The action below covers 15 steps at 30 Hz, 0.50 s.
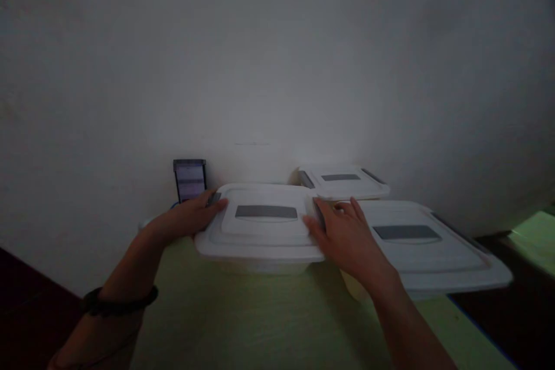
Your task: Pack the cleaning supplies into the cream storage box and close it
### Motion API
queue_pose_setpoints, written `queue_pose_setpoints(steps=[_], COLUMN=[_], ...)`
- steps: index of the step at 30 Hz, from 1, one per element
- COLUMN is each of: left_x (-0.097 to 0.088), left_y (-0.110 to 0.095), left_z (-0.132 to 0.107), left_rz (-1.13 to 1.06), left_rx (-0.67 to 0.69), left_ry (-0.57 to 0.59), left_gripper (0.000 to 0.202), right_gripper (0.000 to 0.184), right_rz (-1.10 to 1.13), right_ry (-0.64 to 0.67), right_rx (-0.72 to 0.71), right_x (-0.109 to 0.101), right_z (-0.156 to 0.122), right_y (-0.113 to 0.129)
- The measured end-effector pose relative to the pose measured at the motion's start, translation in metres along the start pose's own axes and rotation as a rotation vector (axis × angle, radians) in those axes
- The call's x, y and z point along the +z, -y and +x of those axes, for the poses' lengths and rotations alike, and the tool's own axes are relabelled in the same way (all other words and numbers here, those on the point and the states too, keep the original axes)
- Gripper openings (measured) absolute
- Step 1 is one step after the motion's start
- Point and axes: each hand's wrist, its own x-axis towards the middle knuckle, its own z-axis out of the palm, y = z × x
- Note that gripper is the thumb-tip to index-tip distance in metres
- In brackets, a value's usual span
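Observation:
A white lidded plastic container with a grey strip on its lid stands on a pale green surface. My left hand lies against its left end, fingers on the grey side clasp. My right hand rests on its right end, fingers curled over the other clasp. Both hands grip the container's ends.
A larger white lidded container sits to the right and a smaller one behind it. A lit phone leans upright against the white wall at the back left. Dark floor shows at both sides.

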Motion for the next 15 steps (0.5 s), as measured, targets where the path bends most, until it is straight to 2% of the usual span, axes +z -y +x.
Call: queue_pose_setpoints(steps=[4, 9, 11, 15], left_x=[-0.003, -0.016, -0.021, -0.027], left_y=[-0.006, -0.017, -0.019, -0.019], left_z=[-0.002, -0.007, -0.009, -0.011], left_rz=[-0.002, -0.123, -0.179, -0.381], left_rx=[-0.075, -0.124, -0.171, -0.277], left_ry=[-0.002, -0.117, -0.149, -0.146], left_gripper=[0.058, 0.056, 0.058, 0.061], right_gripper=[0.050, 0.055, 0.057, 0.058], right_rz=[0.047, 0.203, 0.328, 0.739], right_ry=[-0.023, -0.077, -0.096, -0.126], right_rx=[0.002, 0.031, 0.063, 0.111], right_x=[0.001, -0.006, -0.012, -0.022], right_z=[0.002, 0.009, 0.012, 0.014], right_y=[-0.002, -0.007, -0.007, -0.002])
